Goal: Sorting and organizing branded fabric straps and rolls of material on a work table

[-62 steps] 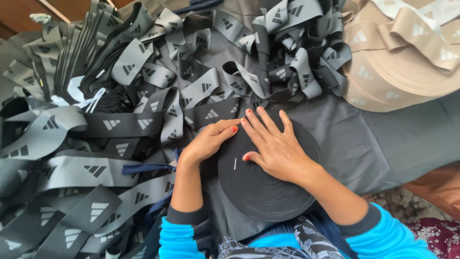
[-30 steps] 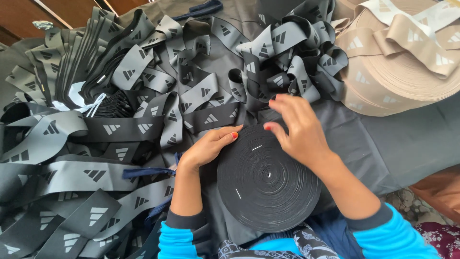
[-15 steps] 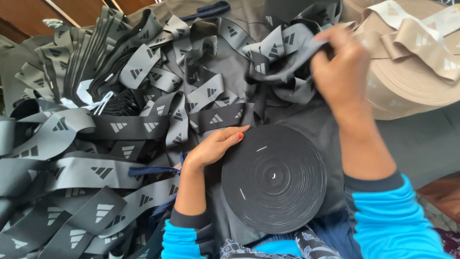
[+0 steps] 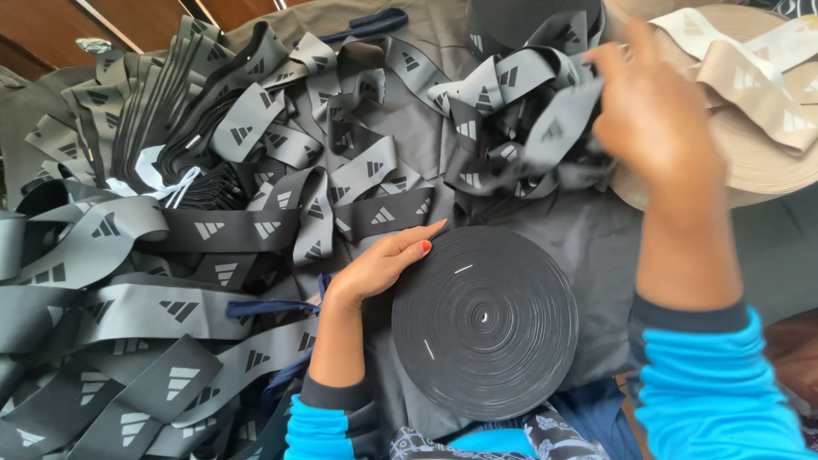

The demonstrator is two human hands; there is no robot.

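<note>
Lying flat, black coiled band roll (image 4: 484,322)

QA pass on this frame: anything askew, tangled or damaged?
No damage shows. The black roll lies flat and tightly wound under the left hand. The grey printed straps lie in a loose, overlapping, twisted heap, and the right hand lifts a bunched clump of them; it is motion-blurred.
</note>
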